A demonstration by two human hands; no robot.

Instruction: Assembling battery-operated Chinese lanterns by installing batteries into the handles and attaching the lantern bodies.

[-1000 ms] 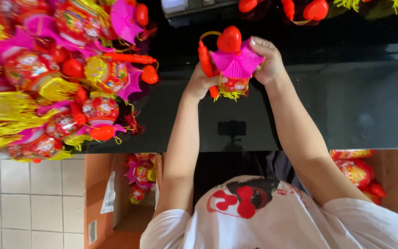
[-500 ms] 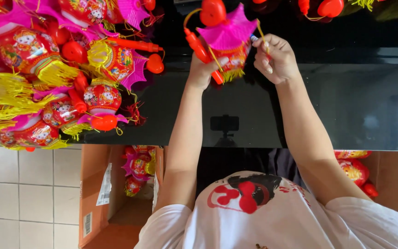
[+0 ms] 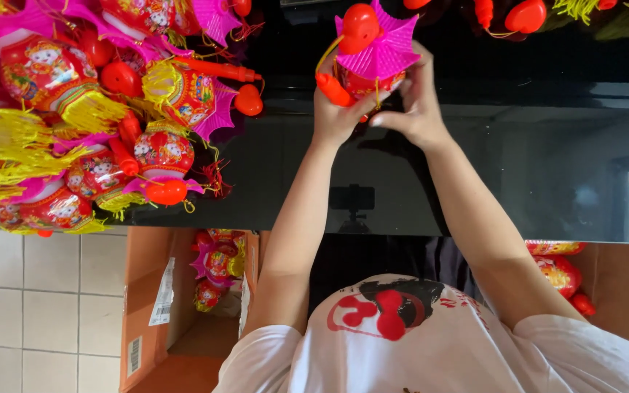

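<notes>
Over the glossy black table (image 3: 271, 182), left hand (image 3: 338, 116) and right hand (image 3: 418, 109) both grip one toy lantern (image 3: 376, 62) — pleated pink top, round red body

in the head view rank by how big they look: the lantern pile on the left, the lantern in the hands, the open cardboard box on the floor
1. lantern pile
2. cardboard box
3. held lantern

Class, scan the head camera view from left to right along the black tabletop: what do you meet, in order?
Pile of red and pink toy lanterns → left hand → pink-topped lantern held in both hands → right hand → red heart-shaped piece.
</notes>
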